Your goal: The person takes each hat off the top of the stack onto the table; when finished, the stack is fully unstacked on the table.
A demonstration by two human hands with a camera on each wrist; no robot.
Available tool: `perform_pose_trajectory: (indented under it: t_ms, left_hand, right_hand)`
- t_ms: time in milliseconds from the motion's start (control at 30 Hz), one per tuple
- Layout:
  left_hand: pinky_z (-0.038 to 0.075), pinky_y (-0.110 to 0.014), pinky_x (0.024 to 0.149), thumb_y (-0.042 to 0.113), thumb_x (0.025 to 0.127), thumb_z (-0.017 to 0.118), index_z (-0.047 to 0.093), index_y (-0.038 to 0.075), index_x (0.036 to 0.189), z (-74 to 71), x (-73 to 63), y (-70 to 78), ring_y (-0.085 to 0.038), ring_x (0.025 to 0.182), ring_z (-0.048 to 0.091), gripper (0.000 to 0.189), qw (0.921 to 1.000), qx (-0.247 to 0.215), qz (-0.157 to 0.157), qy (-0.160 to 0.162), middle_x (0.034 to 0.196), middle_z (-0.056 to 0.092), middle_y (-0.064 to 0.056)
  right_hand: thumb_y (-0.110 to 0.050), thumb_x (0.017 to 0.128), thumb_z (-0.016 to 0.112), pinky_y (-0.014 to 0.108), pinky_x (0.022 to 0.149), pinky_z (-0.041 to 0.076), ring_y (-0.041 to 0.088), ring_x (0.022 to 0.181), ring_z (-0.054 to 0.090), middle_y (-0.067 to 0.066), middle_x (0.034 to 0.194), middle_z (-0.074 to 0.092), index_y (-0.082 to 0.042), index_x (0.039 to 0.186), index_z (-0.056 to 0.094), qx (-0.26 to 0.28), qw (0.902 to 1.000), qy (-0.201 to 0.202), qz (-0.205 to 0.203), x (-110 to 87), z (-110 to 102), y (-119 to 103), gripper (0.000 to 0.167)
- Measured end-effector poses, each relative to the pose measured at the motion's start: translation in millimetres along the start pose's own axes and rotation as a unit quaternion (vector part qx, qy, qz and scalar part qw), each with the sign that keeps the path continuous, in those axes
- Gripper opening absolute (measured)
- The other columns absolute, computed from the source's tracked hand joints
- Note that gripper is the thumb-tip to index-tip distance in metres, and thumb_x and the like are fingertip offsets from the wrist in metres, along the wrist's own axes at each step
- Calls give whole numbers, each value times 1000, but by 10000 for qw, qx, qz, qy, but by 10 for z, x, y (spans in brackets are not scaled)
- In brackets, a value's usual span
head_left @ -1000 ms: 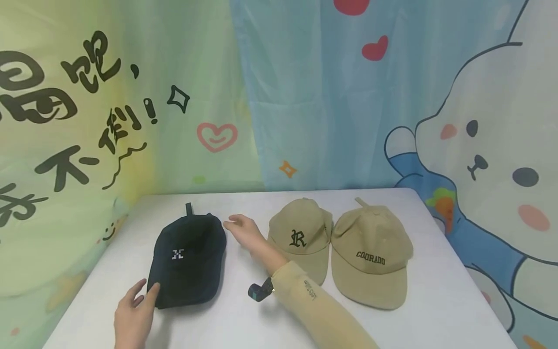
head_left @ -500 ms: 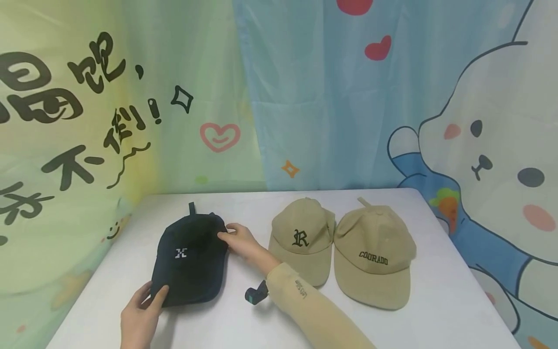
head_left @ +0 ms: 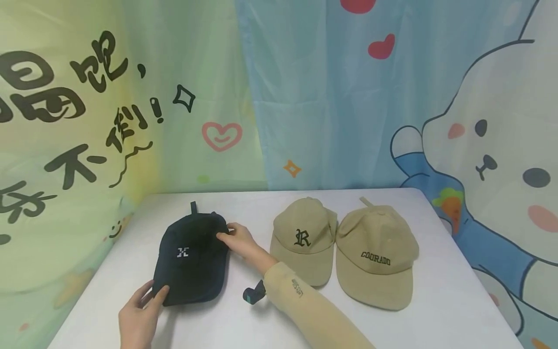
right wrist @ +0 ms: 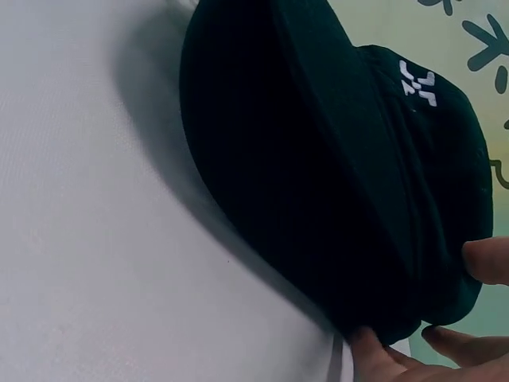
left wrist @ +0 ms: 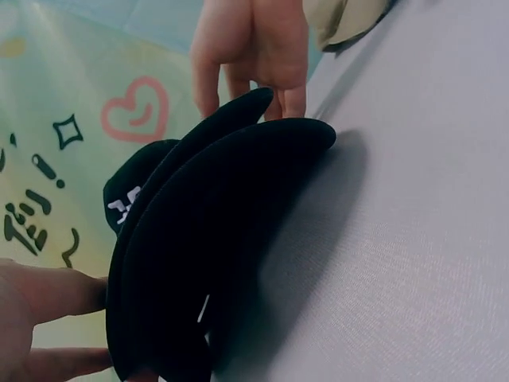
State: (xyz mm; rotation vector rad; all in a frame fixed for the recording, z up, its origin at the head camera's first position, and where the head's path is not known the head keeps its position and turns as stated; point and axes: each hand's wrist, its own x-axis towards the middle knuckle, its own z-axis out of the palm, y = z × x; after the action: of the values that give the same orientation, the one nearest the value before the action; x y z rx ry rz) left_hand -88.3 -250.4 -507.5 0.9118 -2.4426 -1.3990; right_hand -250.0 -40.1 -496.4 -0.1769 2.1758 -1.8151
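Observation:
A black baseball cap (head_left: 192, 259) with a small white emblem lies brim toward me at the left of the table. My left hand (head_left: 138, 312) pinches the left front corner of its brim, thumb on top. Around the right side of the crown, my right hand (head_left: 244, 246) grips the cap between thumb and fingers. Two dark brim edges (left wrist: 238, 143) show one above the other in the left wrist view, with a shadow on the table under them. In the right wrist view a thumb (right wrist: 487, 261) presses the crown and fingers reach beneath it.
Two khaki caps lie side by side at the right: one with an "R" (head_left: 301, 223), one lettered "COORADO" (head_left: 377, 237). The white table (head_left: 440, 291) ends at a printed curtain (head_left: 292, 97). A small dark camera (head_left: 254, 293) sits by my right wrist.
My right hand has moved left from beside the black cap and taken hold of its crown. The left hand's fingers have closed on the brim corner. The view has shifted slightly.

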Motion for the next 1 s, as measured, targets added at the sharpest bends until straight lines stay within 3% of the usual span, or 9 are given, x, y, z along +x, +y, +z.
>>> perform_pose_trajectory:
  t_ms: [133,200,300,1000]
  left_hand:
    - [59,-50,84,60,85,69,48,-2,142,-41,-99,114,-51,124,48,87,9999,78,-35,121,139,48,-32]
    - [50,-61,95,60,85,70,47,-3,143,-50,-119,133,-53,125,45,88,9999,50,-69,96,139,47,-33]
    - [43,-63,101,59,85,70,46,-4,143,-55,-128,139,-54,126,43,89,9999,22,-79,87,139,47,-34]
    - [46,-57,101,49,86,75,50,-3,141,-124,-121,117,-53,124,46,80,9995,-229,-36,225,140,45,-35]
  right_hand:
    - [-26,92,68,40,96,54,31,112,62,20,126,61,3,136,53,-167,9998,56,-69,7,13,12,55]
    - [-25,92,69,39,96,54,30,112,62,20,125,62,4,134,54,-185,9998,86,-79,7,17,9,54]
    - [-23,91,70,37,94,55,30,110,63,19,122,64,4,131,57,-174,9997,136,-94,2,20,-1,51]
    - [-18,87,76,30,86,58,21,99,65,9,110,68,1,119,66,196,9993,212,-219,20,40,-9,39]
